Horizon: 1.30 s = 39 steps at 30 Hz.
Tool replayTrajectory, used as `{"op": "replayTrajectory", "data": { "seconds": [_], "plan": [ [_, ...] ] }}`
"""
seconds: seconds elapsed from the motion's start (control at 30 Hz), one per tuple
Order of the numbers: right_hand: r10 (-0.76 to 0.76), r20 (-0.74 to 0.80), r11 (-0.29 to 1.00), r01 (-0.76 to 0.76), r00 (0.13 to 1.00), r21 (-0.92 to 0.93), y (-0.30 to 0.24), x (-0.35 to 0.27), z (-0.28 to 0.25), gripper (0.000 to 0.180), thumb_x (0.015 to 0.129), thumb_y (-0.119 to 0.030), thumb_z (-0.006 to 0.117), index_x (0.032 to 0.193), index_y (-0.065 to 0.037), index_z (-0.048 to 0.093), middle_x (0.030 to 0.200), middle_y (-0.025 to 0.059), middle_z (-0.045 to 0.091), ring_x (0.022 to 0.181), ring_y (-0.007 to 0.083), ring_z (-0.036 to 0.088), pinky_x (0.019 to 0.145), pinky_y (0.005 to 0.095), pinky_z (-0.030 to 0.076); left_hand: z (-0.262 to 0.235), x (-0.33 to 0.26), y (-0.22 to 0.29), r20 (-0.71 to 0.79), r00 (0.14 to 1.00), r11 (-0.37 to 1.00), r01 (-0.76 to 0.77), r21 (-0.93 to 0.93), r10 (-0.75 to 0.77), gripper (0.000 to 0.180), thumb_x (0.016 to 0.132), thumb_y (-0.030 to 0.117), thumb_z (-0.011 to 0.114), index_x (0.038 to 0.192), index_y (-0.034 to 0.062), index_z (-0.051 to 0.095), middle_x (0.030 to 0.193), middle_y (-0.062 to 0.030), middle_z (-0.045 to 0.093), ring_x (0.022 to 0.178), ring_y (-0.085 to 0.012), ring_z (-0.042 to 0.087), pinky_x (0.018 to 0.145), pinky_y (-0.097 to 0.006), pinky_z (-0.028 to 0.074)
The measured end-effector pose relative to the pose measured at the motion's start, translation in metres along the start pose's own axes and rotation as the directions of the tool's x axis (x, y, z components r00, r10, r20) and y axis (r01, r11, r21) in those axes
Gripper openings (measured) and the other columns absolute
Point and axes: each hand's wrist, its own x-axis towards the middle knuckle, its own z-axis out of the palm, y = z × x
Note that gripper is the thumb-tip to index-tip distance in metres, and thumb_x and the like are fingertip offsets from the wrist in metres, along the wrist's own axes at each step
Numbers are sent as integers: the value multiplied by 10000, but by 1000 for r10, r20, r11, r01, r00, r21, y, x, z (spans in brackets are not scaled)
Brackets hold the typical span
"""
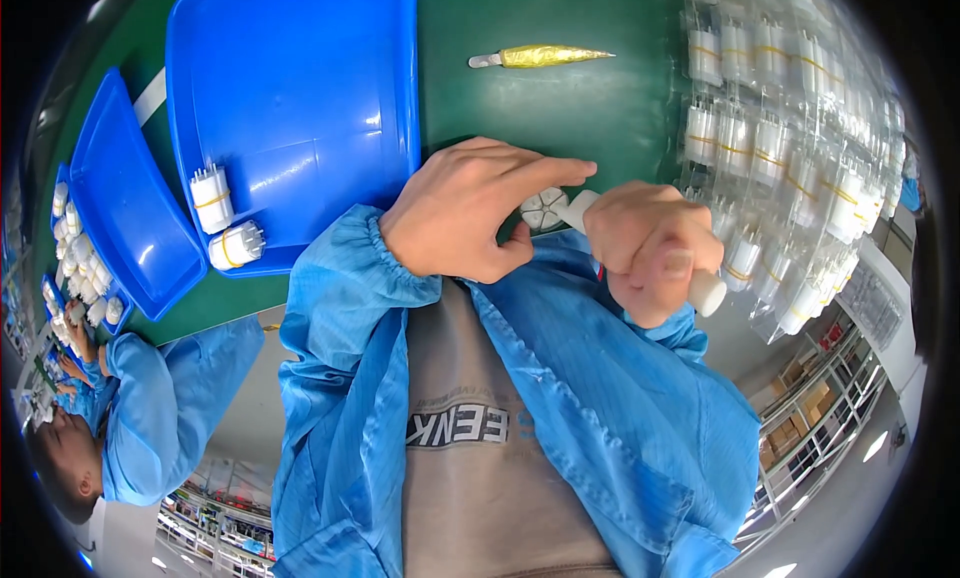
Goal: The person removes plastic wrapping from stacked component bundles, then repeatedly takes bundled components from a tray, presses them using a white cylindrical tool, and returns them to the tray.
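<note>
My right hand (655, 248) is closed in a fist around a white rod-shaped piece (708, 293). One rounded end sticks out below the fist, and a white tip shows on its left side; the middle is hidden. That tip reaches a round white piece (543, 209) with a face split into wedge-like segments, close to the table's near edge. Around the round piece my left hand (465, 213) curves, index finger stretched beyond it and thumb apart on the near side. I cannot tell whether hidden fingers touch it.
Left stands a large blue tray (290, 68) with two banded white bundles (211, 196). Past it lies a smaller blue tray (135, 198). A yellow-wrapped blade-like tool (545, 56) rests on the green table (550, 108). Bagged bundles (770, 138) fill the right. A co-worker (150, 408) sits left.
</note>
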Motion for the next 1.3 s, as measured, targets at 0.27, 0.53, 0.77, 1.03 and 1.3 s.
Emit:
{"op": "replayTrajectory", "data": {
  "seconds": [0.27, 0.53, 0.77, 1.03, 1.3],
  "plan": [
    [10, -69, 998, -14, 998, -58, 6, -7, -1, 433, 1035, -156, 501, 629, -12, 447, 500, 45, 462, 380, 155, 393, 366, 315, 281, 2, -1, -2, -12, 1000, 1000, -17, 15, 17, 743, 611, 2, 625, 1342, 137, 649, 1170, -87, 733, 1063, -312, 685, 957, -421, 542],
    [-46, -54, 986, 37, 997, -161, 12, -4, 3, 393, 1034, -130, 504, 662, -3, 507, 533, 59, 505, 408, 181, 453, 399, 317, 381, 5, 2, 11, -181, 983, 974, 12, 225, 29, 839, 663, 156, 817, 1458, 143, 550, 1118, -72, 741, 999, -311, 684, 914, -427, 554],
    [50, -168, 991, -27, 985, 134, 12, -7, 2, 436, 1038, -141, 527, 648, -1, 392, 519, 78, 487, 402, 154, 381, 379, 316, 286, -8, -11, 2, -21, 998, 998, 52, 23, -51, 960, 694, 96, 849, 1552, 139, 421, 1193, -68, 739, 1006, -318, 700, 908, -401, 575],
    [-1, -51, 953, -14, 999, -302, 9, 2, 19, 394, 990, -80, 556, 618, 24, 480, 494, 75, 483, 379, 180, 449, 370, 357, 341, 10, -11, -1, -267, 958, 950, -15, 313, 104, 1054, 707, 96, 832, 1603, 63, 279, 1222, -62, 727, 1006, -304, 697, 934, -408, 554],
    [-8, -88, 1000, 8, 996, -2, 16, 2, 9, 394, 993, -90, 543, 632, 5, 416, 504, 75, 449, 385, 185, 398, 388, 327, 332, -5, -23, -3, -98, 995, 992, -6, 124, 18, 1075, 705, 95, 816, 1612, 39, 241, 1254, -73, 718, 1031, -307, 699, 982, -396, 535]
  ]
}}
